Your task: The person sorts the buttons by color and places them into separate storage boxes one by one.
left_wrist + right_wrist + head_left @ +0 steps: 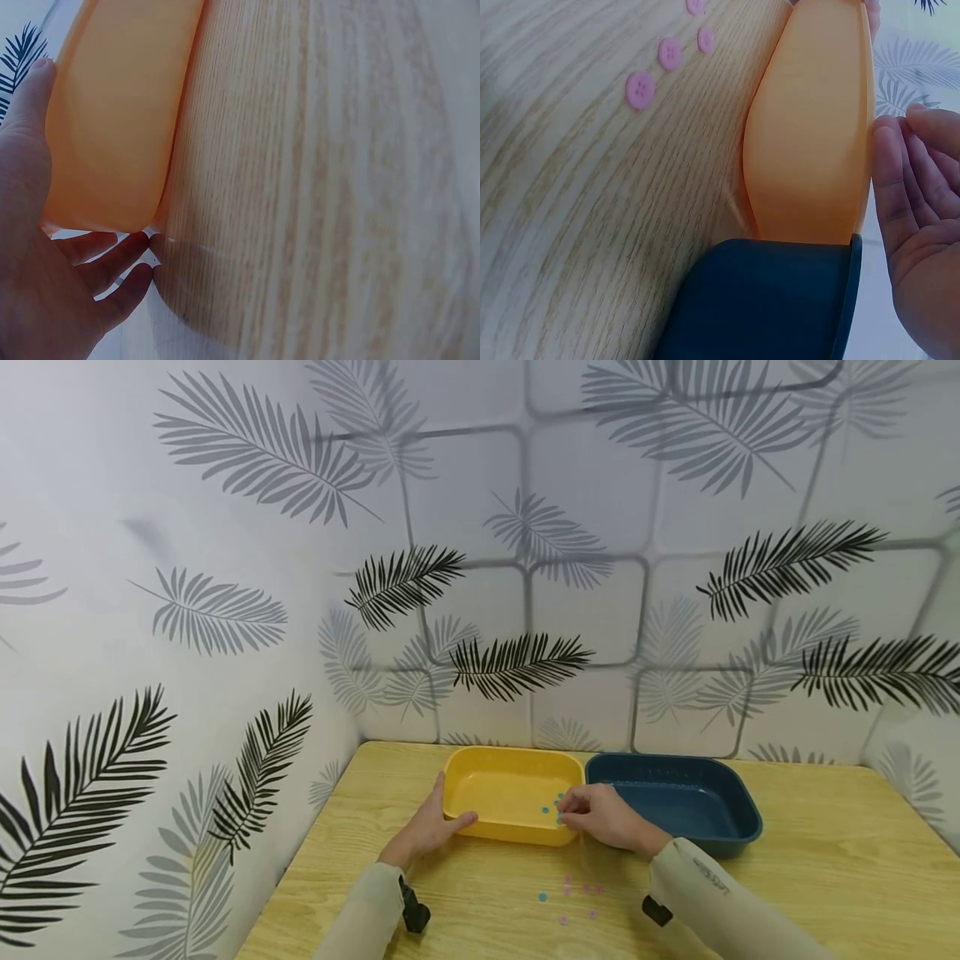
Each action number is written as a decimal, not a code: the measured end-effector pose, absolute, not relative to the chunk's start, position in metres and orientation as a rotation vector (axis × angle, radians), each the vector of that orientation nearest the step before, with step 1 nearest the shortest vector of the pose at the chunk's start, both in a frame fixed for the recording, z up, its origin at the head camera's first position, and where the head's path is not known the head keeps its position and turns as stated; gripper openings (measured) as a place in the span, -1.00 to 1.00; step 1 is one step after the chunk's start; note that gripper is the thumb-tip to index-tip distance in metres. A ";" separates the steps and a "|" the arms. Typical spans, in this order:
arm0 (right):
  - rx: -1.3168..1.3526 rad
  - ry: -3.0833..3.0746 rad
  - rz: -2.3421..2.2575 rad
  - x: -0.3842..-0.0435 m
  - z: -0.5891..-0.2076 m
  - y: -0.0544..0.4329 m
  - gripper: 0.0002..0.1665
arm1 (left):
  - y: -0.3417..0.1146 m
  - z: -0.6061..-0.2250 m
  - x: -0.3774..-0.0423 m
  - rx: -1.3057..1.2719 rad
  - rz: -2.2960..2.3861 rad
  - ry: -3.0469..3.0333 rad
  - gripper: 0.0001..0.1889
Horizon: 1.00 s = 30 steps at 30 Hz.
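Main risk: a btn slipping. R hand (606, 814) is over the R end of the yellow tray (487, 789), thumb & index tips drawn close; can't tell if a btn is pinched btwn them. If the tips part early, it could land outside the rim. The R sleeve (720, 893) might also knock the dk blue tray (675, 806), its arm reaching past the near side. L hand (431, 827) is spread round the yellow tray's L end, thumb at the near rim, fingers along the outer wall; pushing down too hard there could tip it & slide the contents.

Containers: yellow one has several blue btns (545, 810) bunched at its R end, near the R fingertips. Dk blue one is just beside it; no btns seen in the part that shows. Loose on the table (450, 910), nearer the person: pink btns (640, 90) + a lone blue btn (542, 897).
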State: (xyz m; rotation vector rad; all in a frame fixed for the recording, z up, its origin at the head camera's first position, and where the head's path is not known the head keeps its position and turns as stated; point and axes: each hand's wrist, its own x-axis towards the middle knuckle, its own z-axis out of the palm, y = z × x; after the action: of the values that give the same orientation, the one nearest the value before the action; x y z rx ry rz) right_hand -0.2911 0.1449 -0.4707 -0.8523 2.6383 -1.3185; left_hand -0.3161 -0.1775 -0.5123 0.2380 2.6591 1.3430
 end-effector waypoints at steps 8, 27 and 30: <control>-0.791 2.667 -1.305 -0.300 -0.472 0.138 -0.84 | -0.179 -0.514 -0.316 0.232 1.339 2.657 0.11; -0.655 2.619 -1.313 -0.312 -0.460 0.119 -0.86 | -0.180 -0.516 -0.319 0.253 1.349 2.655 0.11; -0.637 2.627 -1.303 -0.315 -0.459 0.115 -0.89 | -0.180 -0.515 -0.319 0.264 1.350 2.652 0.11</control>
State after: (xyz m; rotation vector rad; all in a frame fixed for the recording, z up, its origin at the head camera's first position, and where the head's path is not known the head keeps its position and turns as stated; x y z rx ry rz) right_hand -0.3146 0.1152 -0.4594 -0.6372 2.6267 -1.3031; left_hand -0.3186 -0.1801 -0.5155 0.2640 2.6518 1.3498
